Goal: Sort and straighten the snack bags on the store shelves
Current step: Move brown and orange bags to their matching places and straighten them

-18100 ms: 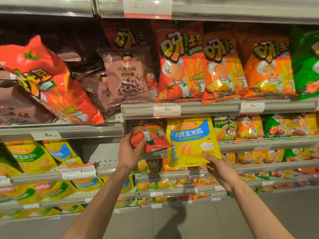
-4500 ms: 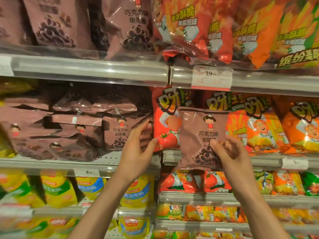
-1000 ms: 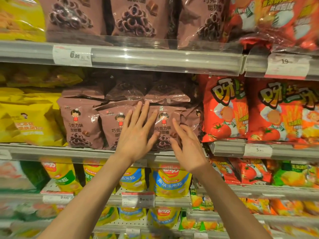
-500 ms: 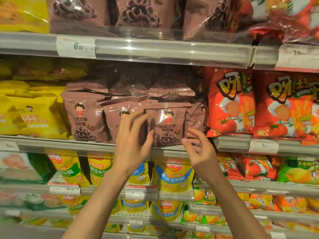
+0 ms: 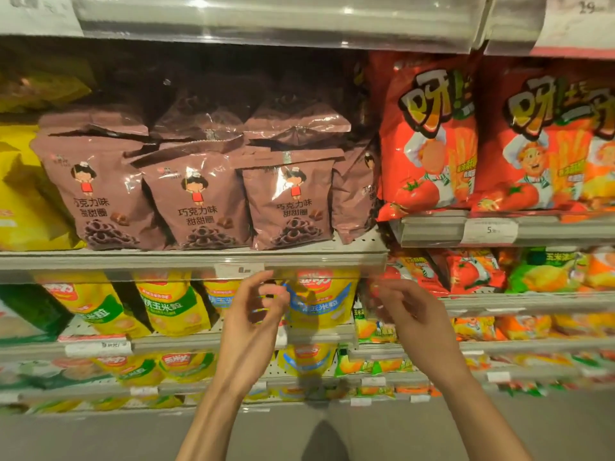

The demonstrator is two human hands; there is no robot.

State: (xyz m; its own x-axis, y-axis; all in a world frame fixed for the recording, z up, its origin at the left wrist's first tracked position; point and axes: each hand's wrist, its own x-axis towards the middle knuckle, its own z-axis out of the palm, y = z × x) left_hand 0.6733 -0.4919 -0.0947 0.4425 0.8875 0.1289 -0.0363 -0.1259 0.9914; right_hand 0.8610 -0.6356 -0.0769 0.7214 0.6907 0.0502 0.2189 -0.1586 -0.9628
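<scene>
Standing upright, fronts outward: brown snack bags; both hands empty.

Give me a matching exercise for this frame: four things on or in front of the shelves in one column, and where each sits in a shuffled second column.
Things:
1. brown chocolate ring bags
2. red tomato chip bags
3. yellow corn bag with the blue band
4. left hand

Places:
A. right of the brown bags, on the neighbouring shelf
B. one shelf below the brown bags
C. in a row on the middle shelf, standing upright
D. in front of the lower shelf, holding nothing

Pairs: 1-C, 2-A, 3-B, 4-D
</scene>
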